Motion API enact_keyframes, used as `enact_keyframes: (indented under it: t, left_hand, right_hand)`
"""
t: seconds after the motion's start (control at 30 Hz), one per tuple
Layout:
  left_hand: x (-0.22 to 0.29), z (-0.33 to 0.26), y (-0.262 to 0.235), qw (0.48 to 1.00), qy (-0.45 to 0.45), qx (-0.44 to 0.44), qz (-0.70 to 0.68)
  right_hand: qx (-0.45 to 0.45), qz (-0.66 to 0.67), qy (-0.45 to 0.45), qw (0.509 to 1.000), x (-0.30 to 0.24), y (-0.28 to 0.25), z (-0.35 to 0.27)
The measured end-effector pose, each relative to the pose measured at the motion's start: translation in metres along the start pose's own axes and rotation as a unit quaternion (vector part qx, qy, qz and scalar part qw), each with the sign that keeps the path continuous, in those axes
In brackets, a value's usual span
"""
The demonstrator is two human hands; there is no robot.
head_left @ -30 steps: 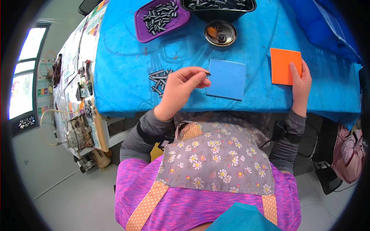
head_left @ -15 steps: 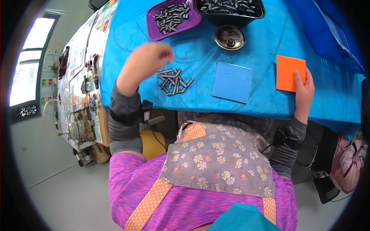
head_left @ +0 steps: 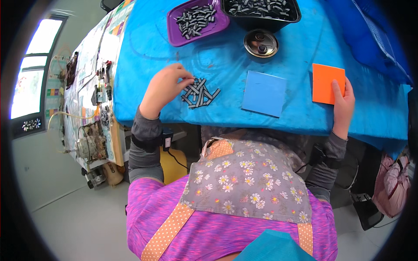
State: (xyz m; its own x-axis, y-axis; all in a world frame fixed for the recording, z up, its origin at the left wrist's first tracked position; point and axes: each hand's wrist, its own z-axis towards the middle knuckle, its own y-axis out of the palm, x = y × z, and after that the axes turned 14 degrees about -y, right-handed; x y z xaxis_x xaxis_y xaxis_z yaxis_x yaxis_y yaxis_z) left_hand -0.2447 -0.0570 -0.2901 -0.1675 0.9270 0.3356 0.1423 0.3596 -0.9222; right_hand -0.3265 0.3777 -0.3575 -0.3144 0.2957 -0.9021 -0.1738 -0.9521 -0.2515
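My left hand (head_left: pixel 167 87) is at the left edge of a small pile of black-and-white ribbed strips (head_left: pixel 200 96) on the blue-covered table. Its thumb and fingertips pinch together there; anything between them is too small to make out. My right hand (head_left: pixel 344 104) grips the lower right edge of an orange square pad (head_left: pixel 327 80), thumb on top and the other fingers mostly hidden behind it. Between the hands, a flat blue square pad (head_left: pixel 264 94) lies on the table, touched by neither hand.
Beyond the pile stand a purple tray (head_left: pixel 174 32) and a black tub (head_left: pixel 261 22), both holding many similar pieces. A round metal tin (head_left: pixel 261 43) sits before the tub. At the far right is a blue plastic crate (head_left: pixel 365 43). A cluttered side table (head_left: pixel 98 82) stands left.
My left hand has come down and nearer to me, from above the pile to its left edge, fingertips now pinched. The right hand and orange pad have hardly moved.
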Motion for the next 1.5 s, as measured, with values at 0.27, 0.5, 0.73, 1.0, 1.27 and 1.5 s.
enact_keyframes:
  t: [0.27,0.5,0.73,1.0,1.27,1.5]
  left_hand:
    - [0.034,-0.008,0.005,0.952,0.005,0.107,-0.288]
    - [0.061,0.009,0.017,0.868,-0.021,0.089,-0.489]
    - [0.082,0.023,0.034,0.816,-0.016,0.071,-0.574]
    - [0.078,0.031,0.050,0.783,-0.079,0.027,-0.616]
    - [0.084,0.041,0.048,0.764,-0.090,0.006,-0.639]
    - [0.086,0.052,0.053,0.780,-0.087,0.002,-0.620]
  right_hand:
    - [-0.002,0.026,-0.020,0.999,0.011,0.000,0.001]
    - [-0.006,-0.010,-0.017,1.000,0.005,-0.001,0.000]
    - [-0.004,0.037,-0.014,0.999,0.007,0.001,0.000]
    - [-0.005,0.050,-0.018,0.999,0.012,-0.002,0.000]
    - [-0.005,0.035,-0.013,0.999,0.009,-0.002,0.000]
    - [-0.009,0.035,-0.014,0.999,0.003,-0.001,-0.001]
